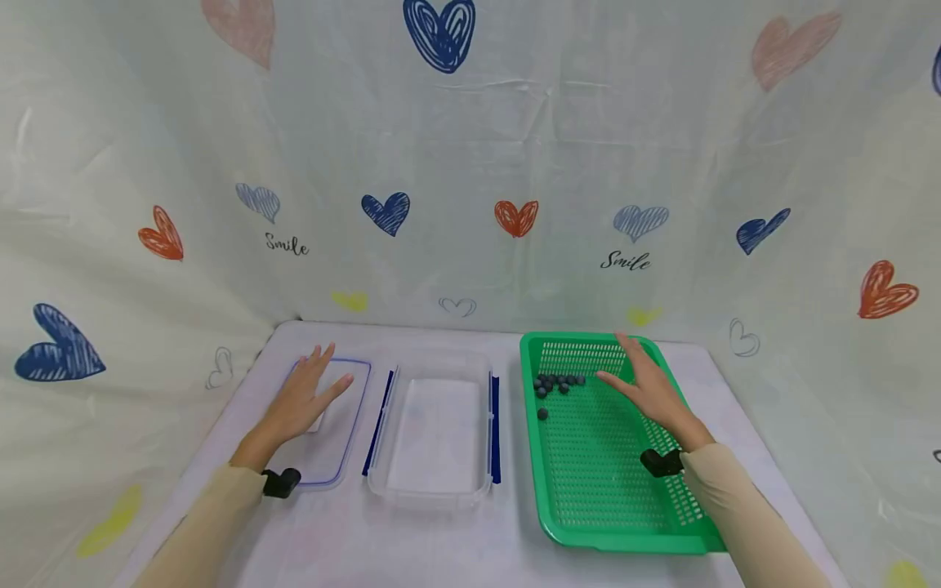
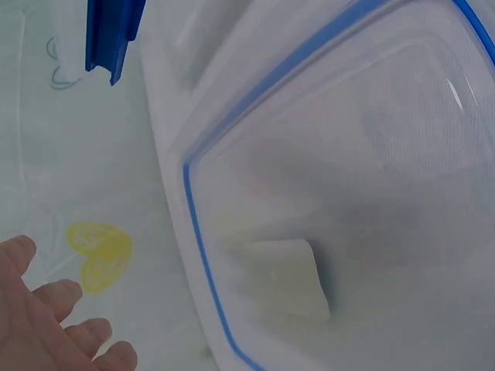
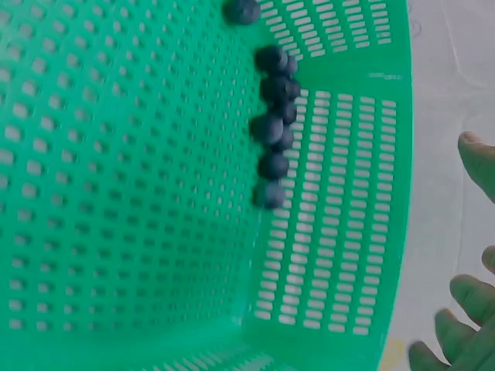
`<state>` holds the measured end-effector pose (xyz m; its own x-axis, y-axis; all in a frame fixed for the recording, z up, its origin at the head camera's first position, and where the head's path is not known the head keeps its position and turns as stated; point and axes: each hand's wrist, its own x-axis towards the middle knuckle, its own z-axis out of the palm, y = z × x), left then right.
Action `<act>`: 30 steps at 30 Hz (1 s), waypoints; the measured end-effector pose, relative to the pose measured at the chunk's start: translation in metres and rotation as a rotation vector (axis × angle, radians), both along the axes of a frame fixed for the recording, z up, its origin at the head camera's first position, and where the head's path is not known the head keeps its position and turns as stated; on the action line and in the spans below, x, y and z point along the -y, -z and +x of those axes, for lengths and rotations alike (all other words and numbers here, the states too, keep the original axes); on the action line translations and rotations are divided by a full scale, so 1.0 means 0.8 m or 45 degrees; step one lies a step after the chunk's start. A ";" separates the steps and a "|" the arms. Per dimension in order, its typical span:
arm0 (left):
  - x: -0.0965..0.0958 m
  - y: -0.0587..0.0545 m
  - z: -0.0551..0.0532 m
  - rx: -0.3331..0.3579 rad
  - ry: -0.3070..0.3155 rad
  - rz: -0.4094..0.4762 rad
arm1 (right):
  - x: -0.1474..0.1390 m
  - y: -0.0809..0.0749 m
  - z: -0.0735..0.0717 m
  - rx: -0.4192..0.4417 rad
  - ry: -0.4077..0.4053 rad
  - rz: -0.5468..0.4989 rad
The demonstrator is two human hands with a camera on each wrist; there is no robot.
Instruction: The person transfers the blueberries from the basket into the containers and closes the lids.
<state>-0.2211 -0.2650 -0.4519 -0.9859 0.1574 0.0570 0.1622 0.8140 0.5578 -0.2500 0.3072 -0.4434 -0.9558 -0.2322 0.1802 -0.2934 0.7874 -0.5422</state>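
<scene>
My left hand (image 1: 297, 400) hovers with spread fingers over a clear lid with a blue seal (image 1: 345, 445), holding nothing. A small pale tab (image 2: 290, 278) shows on that lid in the left wrist view. Over the right side of a green plastic basket (image 1: 547, 506) is my right hand (image 1: 654, 396), its fingers extended and nothing in them. Several blueberries (image 3: 271, 127) cluster along one wall of the basket, at its far left in the head view, with one blueberry (image 1: 542, 414) a little apart from the others.
Between lid and basket stands a clear plastic container (image 1: 434, 498) with blue side latches (image 1: 496, 429) folded out. A white sheet (image 1: 316, 555) covers the table. Behind it hangs a pale curtain (image 1: 470, 147) printed with hearts.
</scene>
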 end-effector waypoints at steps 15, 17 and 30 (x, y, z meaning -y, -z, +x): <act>-0.028 0.008 -0.004 0.138 -0.011 0.241 | 0.049 0.022 -0.007 0.129 -0.214 -0.306; -0.033 0.009 -0.004 0.151 -0.016 0.267 | 0.054 0.025 -0.008 0.146 -0.238 -0.322; -0.058 0.022 -0.001 0.188 -0.009 0.479 | 0.072 0.054 -0.017 0.270 -0.335 -0.372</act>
<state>-0.2221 -0.2188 -0.4693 -0.9888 0.1455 -0.0328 0.0531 0.5490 0.8341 -0.2633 0.2498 -0.4870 -0.8938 -0.4411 0.0805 -0.3216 0.5056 -0.8006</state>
